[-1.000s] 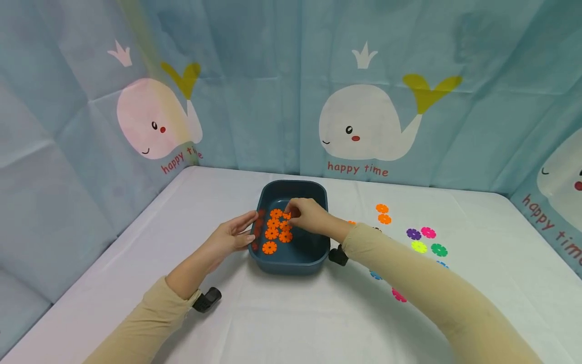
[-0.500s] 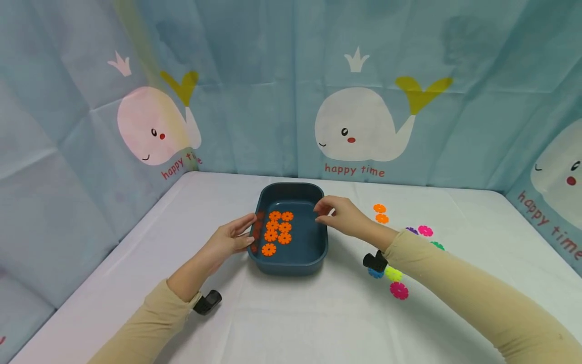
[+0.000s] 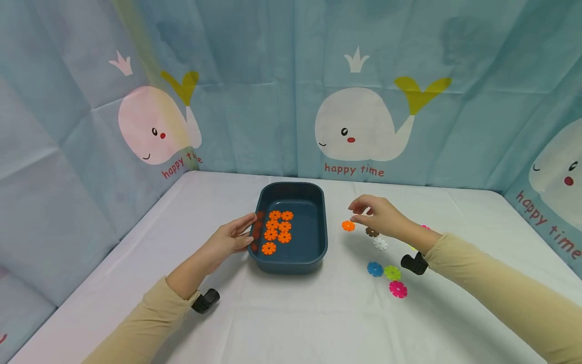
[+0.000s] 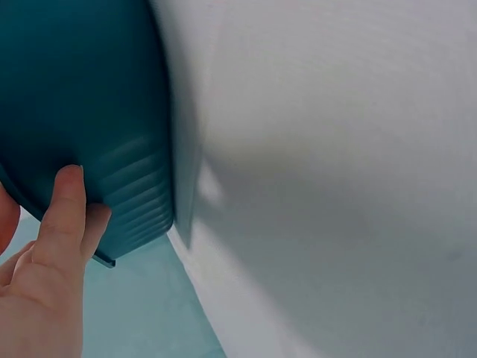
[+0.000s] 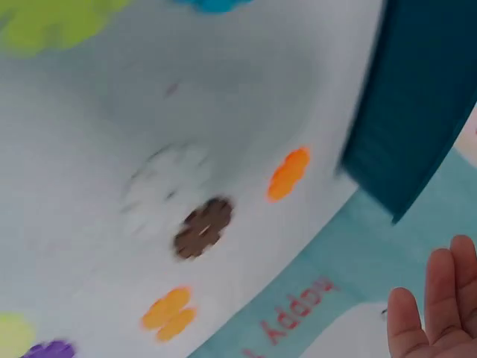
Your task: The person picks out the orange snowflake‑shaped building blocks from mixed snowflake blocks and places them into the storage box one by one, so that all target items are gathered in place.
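Observation:
A dark blue plastic basin (image 3: pixel 293 268) holds several orange snowflake building discs (image 3: pixel 272 225), lying on its left half. My left hand (image 3: pixel 225 240) rests against the basin's left side; in the left wrist view its fingers (image 4: pixel 65 212) lie along the outer wall, slightly bent. My right hand (image 3: pixel 384 217) hovers right of the basin with thumb and fingers apart, holding nothing. Just left of its fingertips lies an orange disc (image 3: pixel 348 226) on the table. Beneath that hand are a brown disc (image 3: pixel 372 232) and a white disc (image 3: pixel 380 244), both partly visible in the right wrist view too.
Nearer the front lie a blue disc (image 3: pixel 375 269), a yellow-green disc (image 3: pixel 392 273) and a pink disc (image 3: pixel 398 289). A purple disc (image 5: pixel 51 350) shows in the right wrist view. Whale-printed curtains (image 3: pixel 254 101) rise behind the white-covered table (image 3: pixel 273 318).
My right hand has left the basin and moved right over the loose discs, its fingers now empty. The left hand stays against the basin's side.

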Demonstrator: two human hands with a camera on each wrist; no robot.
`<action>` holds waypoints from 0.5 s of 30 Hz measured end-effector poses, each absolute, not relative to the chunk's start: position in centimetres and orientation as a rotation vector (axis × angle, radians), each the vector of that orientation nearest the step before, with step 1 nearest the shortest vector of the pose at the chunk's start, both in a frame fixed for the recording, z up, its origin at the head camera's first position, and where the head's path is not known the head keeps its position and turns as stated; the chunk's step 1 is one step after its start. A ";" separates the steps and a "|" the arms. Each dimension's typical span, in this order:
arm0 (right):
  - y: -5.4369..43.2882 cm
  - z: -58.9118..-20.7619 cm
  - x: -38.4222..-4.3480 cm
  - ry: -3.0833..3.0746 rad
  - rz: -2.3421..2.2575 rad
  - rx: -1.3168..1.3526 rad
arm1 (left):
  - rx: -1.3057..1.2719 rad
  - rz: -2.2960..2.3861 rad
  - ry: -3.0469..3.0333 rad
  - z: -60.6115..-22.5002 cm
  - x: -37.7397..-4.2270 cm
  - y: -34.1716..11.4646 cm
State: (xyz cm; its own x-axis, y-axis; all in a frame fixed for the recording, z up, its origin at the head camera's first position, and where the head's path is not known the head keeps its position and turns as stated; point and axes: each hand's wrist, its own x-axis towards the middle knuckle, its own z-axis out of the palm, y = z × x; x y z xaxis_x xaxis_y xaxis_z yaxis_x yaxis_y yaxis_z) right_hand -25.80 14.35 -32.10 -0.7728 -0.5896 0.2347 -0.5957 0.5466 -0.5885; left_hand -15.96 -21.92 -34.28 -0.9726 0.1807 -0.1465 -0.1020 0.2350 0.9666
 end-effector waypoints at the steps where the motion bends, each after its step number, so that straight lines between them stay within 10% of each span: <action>1: 14.8 -32.1 -25.9 -2.749 1.044 1.062 | 0.068 1.812 2.278 -34.3 -16.0 -22.0; 15: 20.3 -32.9 -28.0 -2.769 1.016 1.059 | 0.095 1.795 2.279 -34.1 -15.8 -22.0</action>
